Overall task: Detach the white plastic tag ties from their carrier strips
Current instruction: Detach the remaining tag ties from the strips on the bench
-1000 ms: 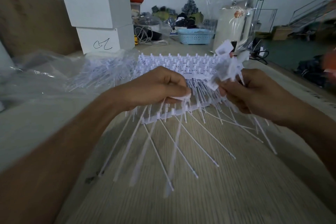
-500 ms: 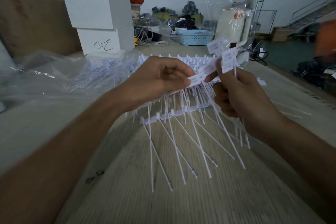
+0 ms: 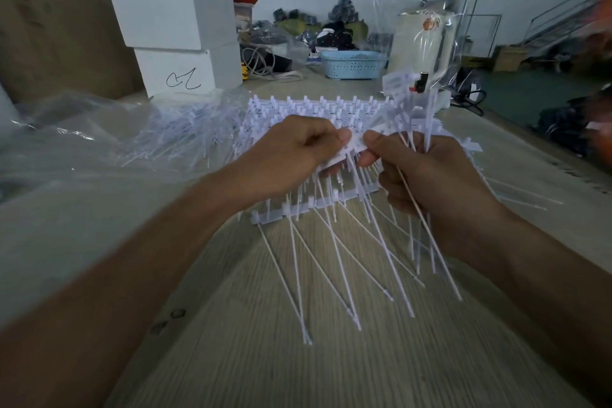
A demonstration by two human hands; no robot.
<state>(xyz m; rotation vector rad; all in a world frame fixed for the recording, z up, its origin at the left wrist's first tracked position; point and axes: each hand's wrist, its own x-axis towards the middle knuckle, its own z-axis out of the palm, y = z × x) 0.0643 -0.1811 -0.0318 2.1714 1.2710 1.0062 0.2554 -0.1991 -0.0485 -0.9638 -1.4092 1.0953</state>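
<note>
Right hand (image 3: 427, 175), lifted clear half a second ago, back beside left hand (image 3: 291, 156); both grips pinch next tag tie (image 3: 356, 142) on carrier strip (image 3: 314, 205) at centre (loose ties (image 3: 427, 228) bundled in right). Stock pile (image 3: 331, 113) at 12 o'clock on surface (image 3: 298, 358).

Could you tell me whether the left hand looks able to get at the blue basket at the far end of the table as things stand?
Probably not straight away. The left hand is gripping the carrier strip, and the blue basket sits far beyond, behind the stack of tag ties. It would have to let go and stretch across.
</note>
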